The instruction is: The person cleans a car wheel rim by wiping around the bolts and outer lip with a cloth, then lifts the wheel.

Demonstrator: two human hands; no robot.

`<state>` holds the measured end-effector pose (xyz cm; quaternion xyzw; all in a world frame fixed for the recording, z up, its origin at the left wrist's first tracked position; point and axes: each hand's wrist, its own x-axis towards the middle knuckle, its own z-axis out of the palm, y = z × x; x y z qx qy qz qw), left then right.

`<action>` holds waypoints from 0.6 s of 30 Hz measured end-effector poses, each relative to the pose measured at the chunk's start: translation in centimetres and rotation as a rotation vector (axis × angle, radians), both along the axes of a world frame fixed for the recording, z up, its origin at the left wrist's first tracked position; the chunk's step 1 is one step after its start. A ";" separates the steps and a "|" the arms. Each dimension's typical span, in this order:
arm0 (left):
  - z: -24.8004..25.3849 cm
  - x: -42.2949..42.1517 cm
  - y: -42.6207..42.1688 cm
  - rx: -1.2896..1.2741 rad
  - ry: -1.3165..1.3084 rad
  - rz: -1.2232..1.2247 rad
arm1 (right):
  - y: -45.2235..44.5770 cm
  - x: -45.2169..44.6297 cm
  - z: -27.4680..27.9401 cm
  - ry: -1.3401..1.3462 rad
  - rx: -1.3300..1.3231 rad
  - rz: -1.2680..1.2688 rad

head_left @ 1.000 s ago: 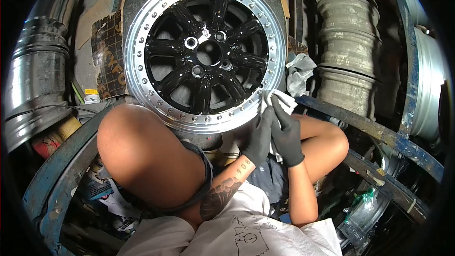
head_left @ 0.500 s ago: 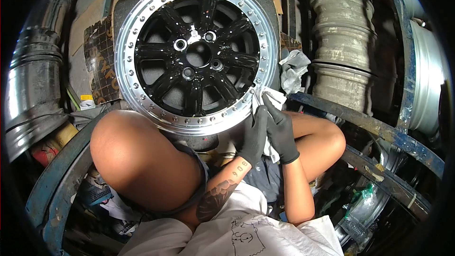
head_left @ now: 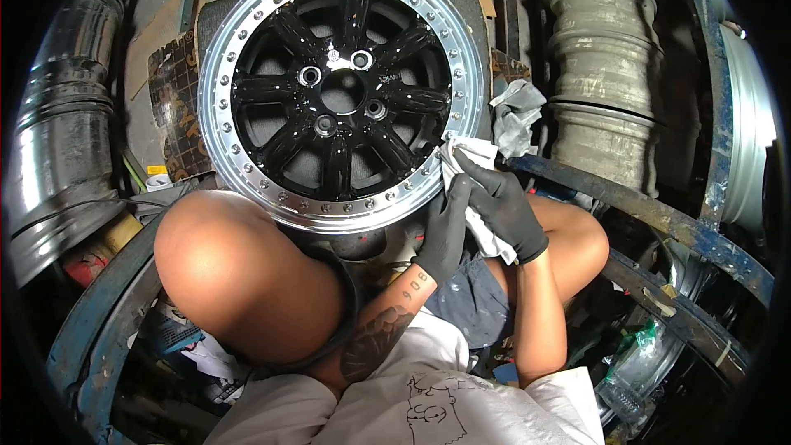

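A wheel (head_left: pixel 383 103) with black spokes and a polished silver rim lies face up beyond my knees, on a dark pad. Both hands wear dark grey gloves at the rim's lower right. My right hand (head_left: pixel 501 208) grips a white cloth (head_left: pixel 478 148), whose top touches the rim edge and whose tail hangs below. Close beside it, my left hand (head_left: pixel 445 227) is closed around the cloth's left side, fingers pointing up to the rim. The cloth hides part of the rim.
A crumpled grey cloth (head_left: pixel 517 115) lies right of the wheel. Stacked bare rims (head_left: pixel 600 74) stand at the right, shiny rims (head_left: pixel 62 115) at the left. Blue metal bars (head_left: pixel 634 210) cross on the right. Printed cardboard (head_left: pixel 177 107) lies left of the wheel.
My right hand has shifted slightly right and tilted, drawing a little away from my left hand. The cloth is more spread at the rim. The wheel sits further left in view than at first.
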<state>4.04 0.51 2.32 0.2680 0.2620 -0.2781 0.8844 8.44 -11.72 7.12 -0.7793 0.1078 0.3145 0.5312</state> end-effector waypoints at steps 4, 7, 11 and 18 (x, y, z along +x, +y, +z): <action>-0.8 0.2 0.1 0.047 0.007 -0.030 | 0.4 0.3 -0.1 -0.019 -0.011 -0.004; -0.8 -0.5 -0.2 0.032 0.042 0.010 | 0.6 -0.8 -0.3 -0.014 -0.027 -0.059; -0.2 -0.7 -0.4 0.117 0.101 0.042 | 1.2 -3.3 -1.4 -0.082 -0.017 -0.141; -0.3 -1.4 -0.9 0.118 0.222 0.128 | 3.4 -4.6 -1.7 -0.383 -0.366 0.005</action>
